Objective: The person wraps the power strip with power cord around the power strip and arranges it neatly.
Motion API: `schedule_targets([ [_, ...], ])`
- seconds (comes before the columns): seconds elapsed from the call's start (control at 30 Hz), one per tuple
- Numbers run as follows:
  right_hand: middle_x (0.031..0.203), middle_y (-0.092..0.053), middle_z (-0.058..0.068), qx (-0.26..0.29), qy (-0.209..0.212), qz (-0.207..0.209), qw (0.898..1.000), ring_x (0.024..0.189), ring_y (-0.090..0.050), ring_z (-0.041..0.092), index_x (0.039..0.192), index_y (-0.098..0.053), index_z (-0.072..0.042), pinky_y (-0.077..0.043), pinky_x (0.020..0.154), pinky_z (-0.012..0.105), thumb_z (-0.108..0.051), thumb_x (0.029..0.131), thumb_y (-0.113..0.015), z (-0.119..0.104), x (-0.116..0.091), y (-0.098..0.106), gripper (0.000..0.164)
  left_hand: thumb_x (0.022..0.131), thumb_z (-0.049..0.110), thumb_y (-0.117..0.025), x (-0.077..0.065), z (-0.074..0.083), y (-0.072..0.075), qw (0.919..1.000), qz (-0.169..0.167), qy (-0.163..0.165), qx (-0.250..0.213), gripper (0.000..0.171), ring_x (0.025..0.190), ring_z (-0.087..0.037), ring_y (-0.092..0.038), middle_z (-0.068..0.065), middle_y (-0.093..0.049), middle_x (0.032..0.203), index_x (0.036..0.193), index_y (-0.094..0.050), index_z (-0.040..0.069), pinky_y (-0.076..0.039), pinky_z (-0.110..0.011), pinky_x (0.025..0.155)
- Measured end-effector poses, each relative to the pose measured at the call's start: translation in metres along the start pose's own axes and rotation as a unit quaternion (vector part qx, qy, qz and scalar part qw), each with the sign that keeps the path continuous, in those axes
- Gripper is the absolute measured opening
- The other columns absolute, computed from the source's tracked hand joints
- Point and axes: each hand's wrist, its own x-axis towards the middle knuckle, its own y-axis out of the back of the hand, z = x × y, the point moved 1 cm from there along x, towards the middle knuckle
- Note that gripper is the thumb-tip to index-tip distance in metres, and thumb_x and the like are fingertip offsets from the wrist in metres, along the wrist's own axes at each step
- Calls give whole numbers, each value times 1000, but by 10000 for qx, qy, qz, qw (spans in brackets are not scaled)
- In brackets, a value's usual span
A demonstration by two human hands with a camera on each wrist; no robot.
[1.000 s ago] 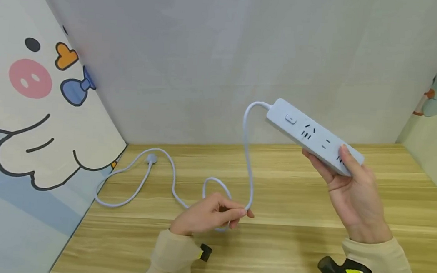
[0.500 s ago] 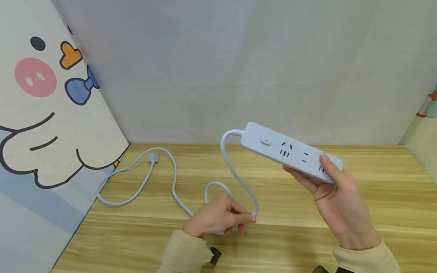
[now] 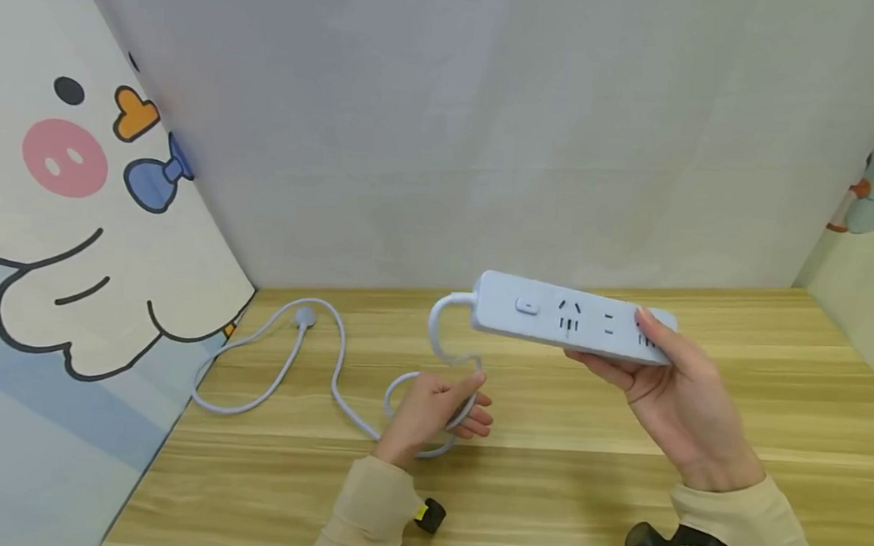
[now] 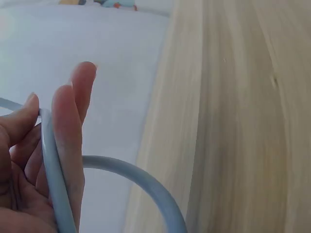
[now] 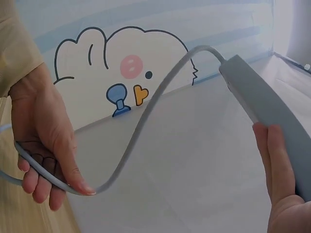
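Note:
A white power strip, socket face up and tilted slightly down to the right, is held above the table by my right hand. The right thumb lies over the end sockets and the fingers support the underside. From the strip's left end its white cord bends down to my left hand, which pinches it under the thumb. In the left wrist view the cord runs across the palm along the fingers. The right wrist view shows the strip's underside and the cord sagging between both hands.
The rest of the cord lies in loose loops on the wooden table, reaching the plug at the back left. A pale wall closes the back. Cartoon-printed panels stand at the left and right.
The power strip has come down and left and turned closer to level. My left hand has shifted its hold on the cord, its fingers now extended, and the cord between the hands is more sharply bent.

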Motion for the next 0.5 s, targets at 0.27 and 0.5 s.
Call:
schedule_targets([
  [0.27,125,-71,17,-1251,-1108,-528,9845,115,-71,30,128,-64,3,-59,93,42,0,110,-20,-2,-4,8,47,98,16,-62,-1,-1,7,9986,337,-354,-213,31,70,-9,-71,-12,-77,81,101,-74,-12,-57,-24,62],
  [0.5,113,-74,12,-3309,-2452,-843,9073,102,-74,29,114,-64,-3,-61,86,40,-1,106,-43,-6,-12,13,23,96,36,-71,-4,8,11,9975,638,-3,-297,46,59,-14,-71,-14,-75,74,98,-76,-10,-61,-30,58],
])
